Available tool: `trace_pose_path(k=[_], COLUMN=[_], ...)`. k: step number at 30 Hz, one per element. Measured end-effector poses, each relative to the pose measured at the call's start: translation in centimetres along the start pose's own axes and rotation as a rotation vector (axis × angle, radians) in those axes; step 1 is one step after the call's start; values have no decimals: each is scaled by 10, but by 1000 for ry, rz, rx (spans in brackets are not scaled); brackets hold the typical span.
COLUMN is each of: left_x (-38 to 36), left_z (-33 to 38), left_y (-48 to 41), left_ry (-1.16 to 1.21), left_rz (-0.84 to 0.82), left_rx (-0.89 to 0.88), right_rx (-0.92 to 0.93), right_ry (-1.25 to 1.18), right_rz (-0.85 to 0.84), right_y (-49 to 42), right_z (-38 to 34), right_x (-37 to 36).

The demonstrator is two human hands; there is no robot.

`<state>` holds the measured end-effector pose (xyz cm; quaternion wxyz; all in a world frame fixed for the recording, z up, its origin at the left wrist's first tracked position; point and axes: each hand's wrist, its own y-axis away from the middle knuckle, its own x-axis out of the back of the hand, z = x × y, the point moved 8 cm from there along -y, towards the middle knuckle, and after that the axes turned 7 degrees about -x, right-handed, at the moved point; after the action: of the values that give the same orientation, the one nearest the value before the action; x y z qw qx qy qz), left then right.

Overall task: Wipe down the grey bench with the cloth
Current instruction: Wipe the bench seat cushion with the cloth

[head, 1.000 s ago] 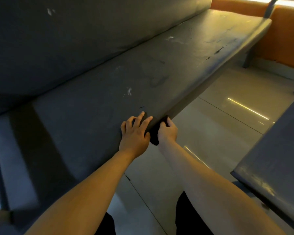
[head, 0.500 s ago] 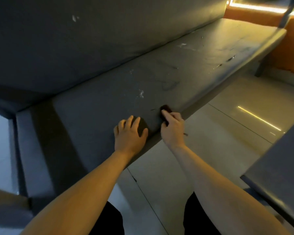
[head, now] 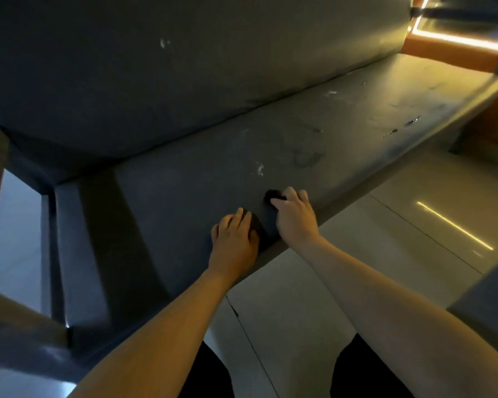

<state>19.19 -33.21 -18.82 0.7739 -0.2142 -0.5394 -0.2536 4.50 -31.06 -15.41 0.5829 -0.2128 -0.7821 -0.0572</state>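
The grey bench fills the view, its seat (head: 357, 124) running from lower left to upper right under a padded backrest (head: 184, 67). My right hand (head: 295, 216) is on the seat near the front edge, its fingers curled over a small dark cloth (head: 271, 194) that shows only at the fingertips. My left hand (head: 235, 239) rests flat on the seat just to the left, fingers together, holding nothing. A dark patch lies beside its fingers; I cannot tell whether it is shadow or cloth.
White scuffs (head: 260, 168) and smudges mark the seat beyond my hands. Pale glossy floor tiles (head: 414, 225) lie below the front edge. Another grey surface (head: 489, 297) juts in at the right. An orange wall (head: 443, 53) stands at the bench's far end.
My right hand has come up from the seat's front edge onto the top surface, taking the cloth with it. The left hand stayed beside it. The view has shifted right.
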Motion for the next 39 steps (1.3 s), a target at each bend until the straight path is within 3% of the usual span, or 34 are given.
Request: trace_pose_path(k=[5, 10, 13, 18, 23, 29, 35, 39], left_x=[1, 6, 8, -4, -7, -8, -8, -7], left_z=[0, -4, -6, -9, -13, -12, -9, -10], left_y=[-1, -11, -22, -29, -29, -28, -28, -29], left_ry=[10, 33, -53, -160, -138, -142, -79, -70], left_rz=[-3, -3, 5, -42, -28, -42, -85, -60], left_rx=[13, 74, 96, 66, 81, 118, 144, 143], right_rx=[-213, -37, 36, 5, -180, -98, 131, -32], right_ry=[3, -132, -90, 92, 15, -189, -56, 34], right_rz=[-2, -108, -141, -166, -151, -174, -223, -189], right_y=[-21, -5, 7, -17, -36, -10, -6, -48], right_z=[27, -20, -28, 6, 43, 2, 2, 52], right_x=[5, -11, -15, -1, 3, -3, -3, 10])
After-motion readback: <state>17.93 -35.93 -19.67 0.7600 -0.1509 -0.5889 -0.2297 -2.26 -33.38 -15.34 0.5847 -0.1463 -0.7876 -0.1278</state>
